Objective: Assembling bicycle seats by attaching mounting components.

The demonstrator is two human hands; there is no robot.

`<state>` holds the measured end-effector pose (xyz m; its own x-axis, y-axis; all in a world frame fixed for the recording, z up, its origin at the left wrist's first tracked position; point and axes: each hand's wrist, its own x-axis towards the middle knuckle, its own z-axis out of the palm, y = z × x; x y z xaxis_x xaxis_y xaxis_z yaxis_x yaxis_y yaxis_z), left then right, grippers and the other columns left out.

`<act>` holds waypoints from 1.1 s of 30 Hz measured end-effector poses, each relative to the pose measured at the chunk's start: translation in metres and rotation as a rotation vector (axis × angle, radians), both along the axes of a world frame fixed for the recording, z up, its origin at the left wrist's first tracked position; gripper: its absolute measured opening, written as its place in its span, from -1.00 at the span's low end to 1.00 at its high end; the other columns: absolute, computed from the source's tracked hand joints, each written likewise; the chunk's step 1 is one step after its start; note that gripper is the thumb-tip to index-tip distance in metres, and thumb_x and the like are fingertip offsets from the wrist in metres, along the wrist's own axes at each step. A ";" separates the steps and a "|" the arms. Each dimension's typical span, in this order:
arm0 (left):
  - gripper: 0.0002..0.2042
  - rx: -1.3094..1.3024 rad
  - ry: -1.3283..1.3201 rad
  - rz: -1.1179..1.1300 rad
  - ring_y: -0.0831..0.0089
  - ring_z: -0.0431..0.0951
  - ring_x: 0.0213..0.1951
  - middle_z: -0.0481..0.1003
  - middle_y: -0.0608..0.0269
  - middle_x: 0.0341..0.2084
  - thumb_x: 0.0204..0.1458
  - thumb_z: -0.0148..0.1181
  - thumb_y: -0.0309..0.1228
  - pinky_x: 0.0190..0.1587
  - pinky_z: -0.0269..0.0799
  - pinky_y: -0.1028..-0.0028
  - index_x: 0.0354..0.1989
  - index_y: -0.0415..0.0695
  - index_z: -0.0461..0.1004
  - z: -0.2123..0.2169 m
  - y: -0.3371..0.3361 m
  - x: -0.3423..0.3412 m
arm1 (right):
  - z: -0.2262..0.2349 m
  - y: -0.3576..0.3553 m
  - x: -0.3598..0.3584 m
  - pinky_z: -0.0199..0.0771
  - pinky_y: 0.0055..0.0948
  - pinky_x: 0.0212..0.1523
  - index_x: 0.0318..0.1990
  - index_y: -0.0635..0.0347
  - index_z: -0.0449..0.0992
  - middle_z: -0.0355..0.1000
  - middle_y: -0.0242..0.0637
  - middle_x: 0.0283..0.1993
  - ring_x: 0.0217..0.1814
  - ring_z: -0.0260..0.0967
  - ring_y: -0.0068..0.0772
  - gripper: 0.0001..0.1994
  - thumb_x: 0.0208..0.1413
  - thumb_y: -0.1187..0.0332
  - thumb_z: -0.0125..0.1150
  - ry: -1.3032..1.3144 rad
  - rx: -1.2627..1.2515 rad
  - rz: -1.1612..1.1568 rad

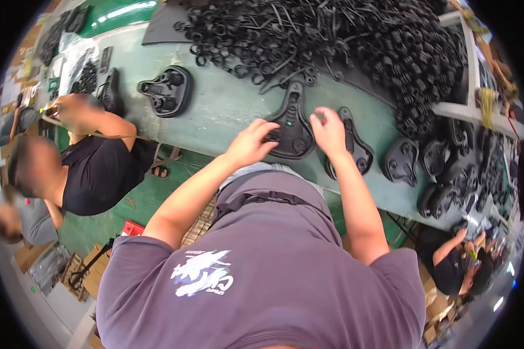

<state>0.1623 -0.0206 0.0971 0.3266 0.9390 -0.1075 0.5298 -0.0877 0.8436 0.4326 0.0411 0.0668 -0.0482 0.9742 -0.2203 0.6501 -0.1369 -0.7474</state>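
A black bicycle saddle (295, 110) lies underside up on the green table in front of me, its narrow nose pointing away. Beside its left edge, my left hand (251, 143) has its fingers curled in over the wide rear part and appears to grip the rim; the fingertips are partly hidden. My right hand (330, 132) hovers at the saddle's right side, fingers bent but apart, with nothing visible in them. Partly behind that hand and forearm lies a second upturned saddle (359, 152).
A big heap of black rings and strips (332, 35) covers the table's far side. Another upturned saddle (167, 91) lies to the left, and several more (402, 160) to the right. A white metal frame (477, 113) stands at the right. A co-worker (99, 168) sits at the left.
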 end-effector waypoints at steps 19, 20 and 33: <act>-0.50 0.250 0.330 -0.374 0.21 0.50 0.08 0.53 0.28 0.07 0.03 0.43 -0.36 0.15 0.43 0.23 0.19 -0.03 0.52 -0.025 0.004 -0.008 | -0.018 -0.003 0.040 0.61 -0.08 0.10 0.08 0.20 0.60 0.58 0.05 0.04 0.07 0.60 0.05 -0.66 0.12 0.45 0.27 -0.386 -0.191 0.322; -0.51 0.250 0.350 -0.371 0.21 0.49 0.09 0.52 0.31 0.08 0.03 0.43 -0.35 0.16 0.42 0.22 0.19 0.00 0.52 -0.019 0.002 -0.008 | -0.014 -0.010 0.041 0.61 -0.11 0.08 0.13 0.19 0.60 0.59 0.06 0.04 0.06 0.61 0.01 -0.63 0.14 0.43 0.30 -0.131 -0.088 0.147; -0.56 0.255 0.407 -0.410 0.23 0.49 0.04 0.50 0.33 -0.03 -0.01 0.42 -0.38 0.10 0.43 0.21 0.10 0.03 0.55 -0.033 0.006 0.000 | 0.051 -0.058 0.019 0.62 -0.25 0.06 0.21 0.27 0.42 0.50 -0.14 0.09 0.02 0.55 -0.25 -0.51 0.08 0.70 -0.02 1.231 -0.635 -0.208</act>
